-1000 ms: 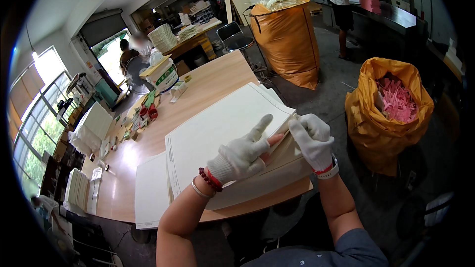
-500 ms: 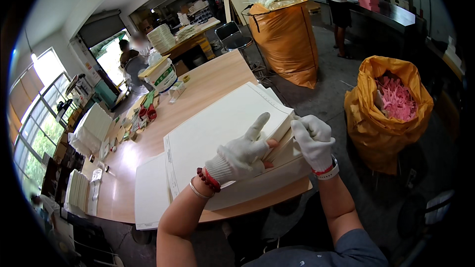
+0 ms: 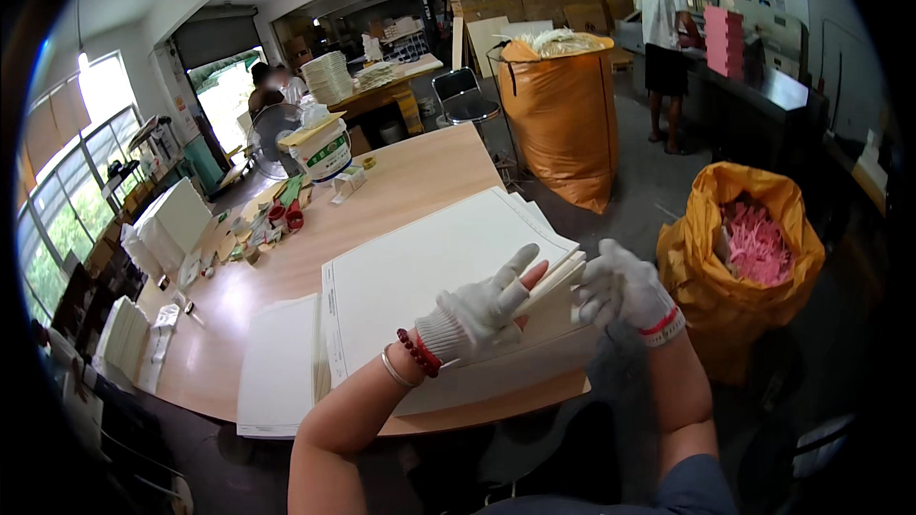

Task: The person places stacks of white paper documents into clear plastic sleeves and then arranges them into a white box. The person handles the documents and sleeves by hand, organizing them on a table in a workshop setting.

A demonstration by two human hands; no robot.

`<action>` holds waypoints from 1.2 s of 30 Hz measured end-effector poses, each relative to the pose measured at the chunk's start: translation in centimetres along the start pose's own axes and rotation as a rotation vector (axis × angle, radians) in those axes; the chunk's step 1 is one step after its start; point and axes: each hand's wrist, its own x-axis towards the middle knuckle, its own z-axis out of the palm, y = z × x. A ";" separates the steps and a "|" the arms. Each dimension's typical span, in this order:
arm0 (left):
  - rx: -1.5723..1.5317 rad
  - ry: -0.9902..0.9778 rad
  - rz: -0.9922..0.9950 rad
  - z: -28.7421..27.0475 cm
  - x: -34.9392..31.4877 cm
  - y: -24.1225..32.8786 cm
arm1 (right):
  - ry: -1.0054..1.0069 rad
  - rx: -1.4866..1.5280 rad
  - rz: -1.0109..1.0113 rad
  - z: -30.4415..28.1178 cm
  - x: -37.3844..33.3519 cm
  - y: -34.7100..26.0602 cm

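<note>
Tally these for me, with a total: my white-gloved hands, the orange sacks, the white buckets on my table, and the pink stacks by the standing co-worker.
White-gloved hands: 2 (left hand, right hand)
Orange sacks: 2 (tall sack, shorter sack)
White bucket: 1
Pink stack: 1
Total: 6

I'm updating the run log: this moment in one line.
left hand: gloved, at edge of pale sheet stack; right hand: gloved, beside stack, contact unclear; right of table: orange sack, pink scraps
</note>
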 end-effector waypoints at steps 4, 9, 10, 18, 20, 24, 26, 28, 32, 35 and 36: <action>0.003 0.048 -0.034 0.6 0.1 0.6 | 0.197 -0.174 0.028 -0.1 4.5 0.1; -0.143 -0.215 -0.256 -1.3 -1.5 1.1 | 0.124 -0.213 0.207 -0.4 8.0 -0.9; -0.173 -0.340 -0.400 -2.8 -2.5 1.0 | 0.059 -0.345 0.133 0.2 7.4 -1.2; 0.270 0.612 -0.994 -6.3 -16.9 -9.6 | 0.301 -0.455 -0.269 1.3 5.5 1.7; -0.537 0.590 -1.005 -7.2 -17.8 -8.7 | 0.322 -0.255 -0.208 -0.2 5.8 2.2; -1.476 0.538 -0.914 -5.9 -20.5 -6.5 | 0.222 -0.347 -0.174 0.1 6.7 2.0; -1.494 0.663 -0.927 -4.7 -21.9 -4.7 | 0.153 -0.434 -0.171 0.7 6.9 1.9; -1.455 0.737 -0.962 -4.2 -21.5 -2.0 | 0.156 -0.733 -0.174 0.2 6.8 1.0; -1.547 0.999 -1.088 -4.1 -26.0 3.9 | 0.304 -0.427 0.126 4.8 5.6 -1.0; -1.433 1.269 -0.959 -4.1 -30.1 7.2 | 0.163 0.033 0.230 0.2 6.7 0.3; -1.358 1.339 -0.938 -4.2 -31.5 7.8 | 0.100 0.213 0.282 0.3 6.9 0.5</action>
